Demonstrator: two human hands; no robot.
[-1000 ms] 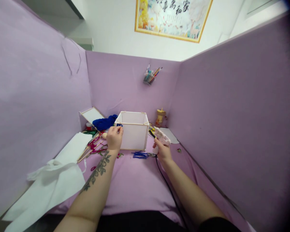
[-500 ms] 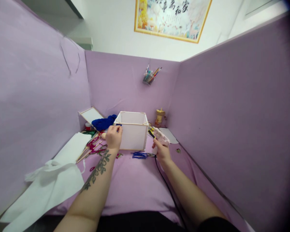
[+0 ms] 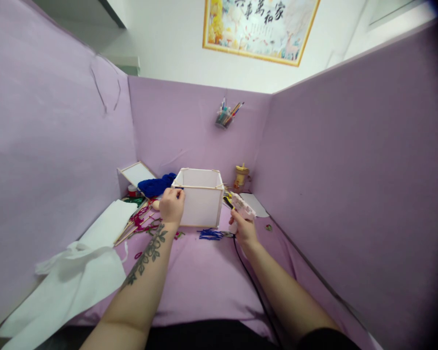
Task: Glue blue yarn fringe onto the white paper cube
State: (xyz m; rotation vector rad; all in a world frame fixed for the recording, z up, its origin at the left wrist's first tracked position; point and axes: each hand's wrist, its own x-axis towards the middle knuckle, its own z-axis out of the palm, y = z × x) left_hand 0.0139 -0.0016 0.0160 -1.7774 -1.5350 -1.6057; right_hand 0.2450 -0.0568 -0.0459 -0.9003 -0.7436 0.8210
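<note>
An open-topped white box (image 3: 201, 206) with thin wooden sticks along its edges stands on the purple cloth. At its upper left front corner, my left hand (image 3: 172, 206) is closed in a pinch; a short dark blue yarn piece (image 3: 180, 188) shows on the edge by the fingertips. What lies inside the pinch is hidden. Right of the box, my right hand (image 3: 245, 229) grips a pale pink glue gun (image 3: 244, 206), its nozzle side towards the box and a black cord (image 3: 251, 277) trailing down. Cut blue yarn strands (image 3: 210, 234) lie in front of the box.
Blue yarn skein (image 3: 156, 185), red yarn (image 3: 143, 221) and wooden sticks lie left of the box. White sheets (image 3: 91, 262) cover the left side. A yellow cup-like object (image 3: 241, 176) stands behind right. A pen holder (image 3: 224, 116) hangs on the back purple panel (image 3: 175, 116); side panels enclose both sides.
My left hand stays at the box corner, its fingers shifting very slightly and covering more of the blue yarn. The right hand and glue gun barely move.
</note>
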